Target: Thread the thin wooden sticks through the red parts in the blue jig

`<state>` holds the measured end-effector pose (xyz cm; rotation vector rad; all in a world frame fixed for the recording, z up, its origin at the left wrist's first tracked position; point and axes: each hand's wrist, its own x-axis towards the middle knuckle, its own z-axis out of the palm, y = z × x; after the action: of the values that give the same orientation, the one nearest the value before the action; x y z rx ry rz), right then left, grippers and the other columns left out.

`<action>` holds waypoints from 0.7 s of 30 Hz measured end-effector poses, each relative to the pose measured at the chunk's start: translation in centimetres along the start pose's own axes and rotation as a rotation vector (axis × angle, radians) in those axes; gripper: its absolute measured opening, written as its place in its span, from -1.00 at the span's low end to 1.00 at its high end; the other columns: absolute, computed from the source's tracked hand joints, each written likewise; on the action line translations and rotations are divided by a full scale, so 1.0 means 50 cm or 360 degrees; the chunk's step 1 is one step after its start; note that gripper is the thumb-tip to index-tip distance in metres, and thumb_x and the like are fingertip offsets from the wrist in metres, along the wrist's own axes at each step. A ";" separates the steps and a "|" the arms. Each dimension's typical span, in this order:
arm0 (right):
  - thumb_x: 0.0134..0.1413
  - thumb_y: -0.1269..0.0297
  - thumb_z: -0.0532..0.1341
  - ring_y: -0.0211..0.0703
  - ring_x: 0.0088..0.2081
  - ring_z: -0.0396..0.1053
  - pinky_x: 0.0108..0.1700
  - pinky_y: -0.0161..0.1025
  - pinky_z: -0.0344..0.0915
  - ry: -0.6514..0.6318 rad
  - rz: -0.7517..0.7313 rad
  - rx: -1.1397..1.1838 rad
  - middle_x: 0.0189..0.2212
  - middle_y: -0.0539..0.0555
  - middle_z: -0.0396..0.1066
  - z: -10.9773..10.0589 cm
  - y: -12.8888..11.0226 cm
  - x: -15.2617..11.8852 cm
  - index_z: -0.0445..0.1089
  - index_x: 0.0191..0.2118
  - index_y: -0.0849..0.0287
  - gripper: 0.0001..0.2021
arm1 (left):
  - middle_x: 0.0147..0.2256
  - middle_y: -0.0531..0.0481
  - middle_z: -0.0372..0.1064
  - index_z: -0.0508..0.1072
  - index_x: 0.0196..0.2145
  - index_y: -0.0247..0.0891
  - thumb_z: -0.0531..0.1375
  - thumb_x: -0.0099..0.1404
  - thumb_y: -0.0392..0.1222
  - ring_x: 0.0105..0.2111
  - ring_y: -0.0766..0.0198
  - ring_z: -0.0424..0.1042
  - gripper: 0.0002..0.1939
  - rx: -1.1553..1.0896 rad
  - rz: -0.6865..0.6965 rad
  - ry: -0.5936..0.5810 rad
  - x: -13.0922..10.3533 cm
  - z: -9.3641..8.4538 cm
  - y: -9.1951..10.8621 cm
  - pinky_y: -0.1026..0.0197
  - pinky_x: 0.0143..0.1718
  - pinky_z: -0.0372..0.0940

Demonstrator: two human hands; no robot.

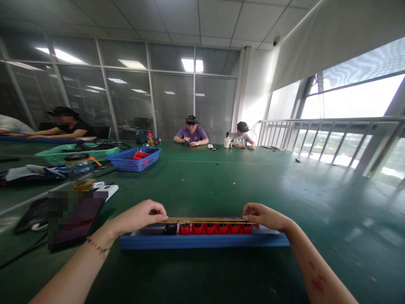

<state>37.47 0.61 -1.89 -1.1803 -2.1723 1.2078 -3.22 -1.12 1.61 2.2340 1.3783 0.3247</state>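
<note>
A long blue tray-like holder [204, 242] lies crosswise on the table in front of me. A row of red box-shaped pieces [210, 229] sits in it, with a dark grey piece [152, 229] at its left end. Above the row run thin yellowish-brown strands [205, 220], straight and side by side; whether they are bands or sticks I cannot tell. My left hand [145, 217] pinches their left end between thumb and fingers. At the other end, the fingers of my right hand [264, 215] are closed on them too.
On the left stand a blue basket [128, 164] with a red item in it, a green basket [57, 158] and a lidded jar [79, 171]. A dark tablet-like device [84, 217] lies nearer my left arm. Across the green table [202, 181] sit two people; another works at far left.
</note>
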 end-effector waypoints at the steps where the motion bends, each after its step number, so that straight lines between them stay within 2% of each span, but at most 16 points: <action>1: -0.01 0.05 0.12 -0.36 -0.57 0.17 -0.54 -0.42 0.11 0.0002 0.0003 0.0000 -0.59 -0.07 0.24 0.000 0.000 0.000 0.20 -0.29 0.23 -0.69 | -0.42 0.09 0.39 0.44 -0.43 -0.20 0.03 0.12 0.08 -0.38 0.30 0.33 -0.67 0.0045 0.0026 0.0048 0.000 -0.001 0.002 0.35 -0.37 0.16; 5: -0.03 0.04 0.13 -0.36 -0.57 0.17 -0.54 -0.41 0.13 0.0008 0.0015 0.0010 -0.58 -0.06 0.23 -0.001 0.003 0.002 0.23 -0.29 0.23 -0.67 | -0.42 0.06 0.38 0.45 -0.43 -0.17 0.04 0.13 0.03 -0.37 0.29 0.31 -0.72 0.0354 0.0117 0.0343 0.000 -0.003 0.016 0.32 -0.34 0.15; 10: -0.05 0.01 0.13 -0.35 -0.56 0.19 -0.51 -0.39 0.17 0.0009 0.0027 0.0019 -0.56 -0.05 0.25 -0.001 0.005 0.004 0.24 -0.28 0.23 -0.64 | -0.33 0.05 0.36 0.45 -0.34 -0.11 -0.01 0.20 -0.02 -0.27 0.27 0.27 -0.73 0.0645 0.0388 0.0659 -0.007 -0.016 0.037 0.29 -0.23 0.13; 13: -0.06 -0.01 0.13 -0.33 -0.54 0.22 -0.49 -0.37 0.19 0.0009 0.0032 -0.0001 -0.55 -0.04 0.28 -0.003 0.000 0.001 0.24 -0.26 0.23 -0.63 | -0.28 0.04 0.34 0.44 -0.33 -0.13 0.01 0.18 -0.01 -0.23 0.23 0.26 -0.73 0.0693 0.0392 0.0914 -0.017 -0.040 0.034 0.26 -0.16 0.10; 17: -0.08 -0.02 0.13 -0.30 -0.52 0.25 -0.44 -0.35 0.19 0.0003 0.0059 0.0016 -0.56 -0.04 0.30 -0.005 -0.004 -0.003 0.21 -0.26 0.21 -0.61 | -0.24 0.01 0.32 0.43 -0.32 -0.14 0.03 0.16 0.00 -0.19 0.17 0.25 -0.73 0.0709 0.0283 0.1240 -0.023 -0.079 0.007 0.23 -0.08 0.05; 19: -0.11 -0.02 0.16 -0.29 -0.52 0.26 -0.45 -0.35 0.19 0.0005 0.0078 0.0053 -0.57 -0.06 0.29 -0.005 -0.001 -0.004 0.18 -0.28 0.20 -0.61 | -0.24 0.01 0.32 0.42 -0.33 -0.15 0.02 0.16 0.01 -0.20 0.18 0.26 -0.73 0.0721 0.0207 0.1243 -0.015 -0.090 -0.007 0.24 -0.11 0.06; 21: -0.14 -0.02 0.18 -0.29 -0.53 0.26 -0.47 -0.36 0.18 0.0005 0.0075 0.0084 -0.58 -0.07 0.27 -0.005 0.002 -0.005 0.16 -0.33 0.19 -0.61 | -0.25 0.02 0.33 0.42 -0.34 -0.15 0.00 0.16 0.01 -0.24 0.20 0.28 -0.72 0.0712 0.0144 0.1101 0.002 -0.089 -0.018 0.27 -0.19 0.10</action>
<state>37.83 0.54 -1.80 -1.2169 -2.1079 1.2738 -5.83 0.56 4.94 2.6894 1.8327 0.9770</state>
